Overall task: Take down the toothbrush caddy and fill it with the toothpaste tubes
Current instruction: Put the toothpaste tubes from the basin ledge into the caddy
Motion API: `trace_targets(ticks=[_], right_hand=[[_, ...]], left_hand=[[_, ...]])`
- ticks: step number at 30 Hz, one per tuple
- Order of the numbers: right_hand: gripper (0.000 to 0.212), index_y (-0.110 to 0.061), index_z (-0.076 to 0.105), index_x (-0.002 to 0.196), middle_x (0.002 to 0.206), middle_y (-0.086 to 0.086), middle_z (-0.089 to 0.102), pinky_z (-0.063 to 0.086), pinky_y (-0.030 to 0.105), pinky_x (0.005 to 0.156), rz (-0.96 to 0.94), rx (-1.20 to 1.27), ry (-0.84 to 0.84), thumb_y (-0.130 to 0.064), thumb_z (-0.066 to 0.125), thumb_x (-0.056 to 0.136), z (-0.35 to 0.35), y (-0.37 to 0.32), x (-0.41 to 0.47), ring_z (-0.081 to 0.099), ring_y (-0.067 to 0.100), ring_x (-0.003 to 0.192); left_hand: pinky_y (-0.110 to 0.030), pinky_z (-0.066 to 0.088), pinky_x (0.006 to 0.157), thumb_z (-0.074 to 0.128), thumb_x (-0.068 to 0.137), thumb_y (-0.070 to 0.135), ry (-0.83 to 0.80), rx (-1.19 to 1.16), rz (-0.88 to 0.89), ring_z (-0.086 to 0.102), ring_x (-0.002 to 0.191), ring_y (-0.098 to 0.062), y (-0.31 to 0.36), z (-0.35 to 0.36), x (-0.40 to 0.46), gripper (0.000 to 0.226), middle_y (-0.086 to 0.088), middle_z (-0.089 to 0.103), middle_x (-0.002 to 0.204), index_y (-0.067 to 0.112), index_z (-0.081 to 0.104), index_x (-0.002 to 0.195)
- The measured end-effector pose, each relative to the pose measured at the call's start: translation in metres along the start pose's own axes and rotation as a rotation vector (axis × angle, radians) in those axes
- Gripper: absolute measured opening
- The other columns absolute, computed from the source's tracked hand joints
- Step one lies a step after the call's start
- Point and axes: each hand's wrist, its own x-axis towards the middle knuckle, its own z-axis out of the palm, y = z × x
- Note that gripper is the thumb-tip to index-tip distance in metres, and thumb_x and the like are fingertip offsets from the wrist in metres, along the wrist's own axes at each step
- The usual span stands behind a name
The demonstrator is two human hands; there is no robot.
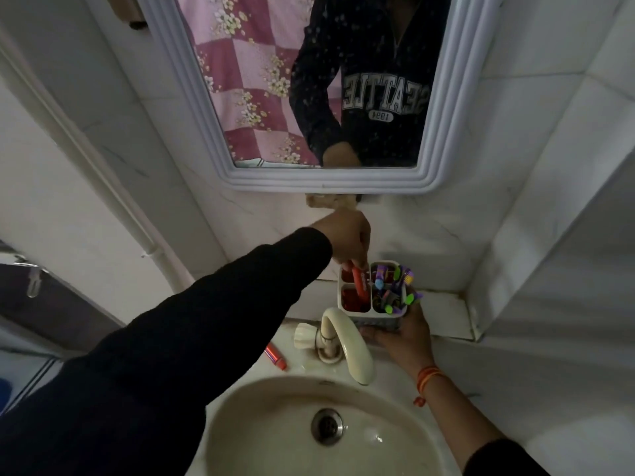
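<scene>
A white toothbrush caddy [378,319] with four compartments is held up behind the tap by my right hand [407,338], which grips it from below and the right side. Several purple and green toothbrushes [395,286] fill its right compartments. My left hand [347,237] is above the caddy's left side, fingers closed on a red toothpaste tube [360,282] that stands tilted in the left compartments. A second red toothpaste tube [275,356] lies on the sink rim, left of the tap.
A cream tap [347,345] with a knob [304,336] stands just in front of the caddy. The basin [275,438] with its drain lies below. A mirror [309,80] hangs on the tiled wall above. A ledge [443,304] runs behind the sink.
</scene>
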Motion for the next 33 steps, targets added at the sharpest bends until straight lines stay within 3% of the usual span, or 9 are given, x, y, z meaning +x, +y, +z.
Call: trace_targets(ticks=[5,11,13,17,22,26,28,30,33], right_hand=[[0.099,-0.017,0.055,0.140,0.126,-0.002,0.071,0.045,-0.004,0.083,-0.017,-0.002,-0.006,-0.013,0.103,0.053,0.000,-0.001,-0.001,0.066,0.014,0.117],[0.100,-0.015,0.053,0.143,0.129,-0.001,0.069,0.045,-0.004,0.082,-0.019,0.015,-0.009,-0.010,0.101,0.056,-0.001,-0.004,-0.001,0.064,0.016,0.121],[0.099,-0.018,0.053,0.143,0.129,-0.004,0.070,0.046,-0.003,0.082,-0.008,0.015,-0.014,-0.011,0.101,0.056,-0.001,-0.004,0.000,0.064,0.016,0.123],[0.098,-0.019,0.053,0.143,0.128,-0.005,0.070,0.046,-0.005,0.080,0.000,0.014,-0.014,-0.011,0.101,0.057,-0.001,-0.006,0.002,0.064,0.015,0.121],[0.098,-0.021,0.054,0.142,0.127,-0.005,0.071,0.052,0.015,0.094,0.007,0.013,-0.016,-0.013,0.101,0.057,0.001,-0.007,0.002,0.066,0.014,0.119],[0.093,-0.018,0.057,0.138,0.124,-0.003,0.072,0.048,0.006,0.086,0.035,-0.003,-0.014,-0.014,0.102,0.056,0.001,-0.006,0.005,0.066,0.015,0.117],[0.091,-0.016,0.059,0.134,0.121,-0.001,0.073,0.052,0.016,0.090,0.037,-0.002,0.002,-0.011,0.102,0.054,0.003,-0.006,0.006,0.067,0.018,0.115],[0.090,-0.015,0.061,0.131,0.117,-0.001,0.074,0.055,0.033,0.097,0.042,0.009,0.025,-0.010,0.103,0.052,0.003,-0.005,0.006,0.068,0.019,0.112],[0.088,-0.015,0.061,0.131,0.112,-0.003,0.071,0.052,0.033,0.096,0.038,0.005,0.016,-0.015,0.103,0.054,0.003,-0.006,0.004,0.068,0.020,0.111]], left_hand=[[-0.018,0.048,0.055,0.081,0.083,0.021,0.127,0.069,0.004,0.067,0.054,-0.004,0.004,-0.018,-0.003,0.021,0.004,0.068,0.065,0.015,0.068,0.097],[-0.017,0.037,0.053,0.081,0.084,0.025,0.157,0.134,0.019,0.063,0.068,-0.008,0.010,-0.011,0.000,0.026,0.001,0.071,0.092,0.015,0.068,0.104],[-0.021,0.034,0.058,0.082,0.081,0.031,0.259,0.211,0.032,0.059,0.078,-0.011,0.013,-0.015,-0.001,0.028,0.007,0.061,0.087,0.019,0.068,0.102],[-0.048,0.056,0.089,0.083,0.079,0.027,0.298,0.170,0.034,0.067,0.081,-0.016,0.012,-0.017,0.000,0.024,0.009,0.058,0.080,0.020,0.069,0.097],[-0.026,0.053,0.075,0.072,0.089,0.020,0.184,0.121,0.023,0.064,0.088,-0.015,-0.007,0.017,0.009,0.024,-0.001,0.065,0.114,0.019,0.070,0.113],[-0.020,0.054,0.064,0.074,0.090,0.027,0.180,-0.145,0.008,0.064,0.066,-0.007,-0.024,0.016,0.008,0.030,0.008,0.063,0.093,0.024,0.073,0.120],[-0.019,0.056,0.058,0.077,0.088,0.026,0.238,-0.268,-0.040,0.072,0.065,-0.010,-0.040,0.004,0.004,0.021,0.005,0.069,0.087,0.021,0.076,0.109],[-0.020,0.058,0.060,0.076,0.089,0.018,0.260,-0.271,-0.108,0.076,0.066,-0.011,-0.068,0.000,0.000,0.010,0.001,0.073,0.088,0.018,0.077,0.099],[-0.026,0.061,0.080,0.078,0.083,0.013,0.111,-0.034,-0.227,0.076,0.083,-0.015,-0.123,0.017,-0.003,0.014,-0.003,0.078,0.099,0.017,0.080,0.096]])
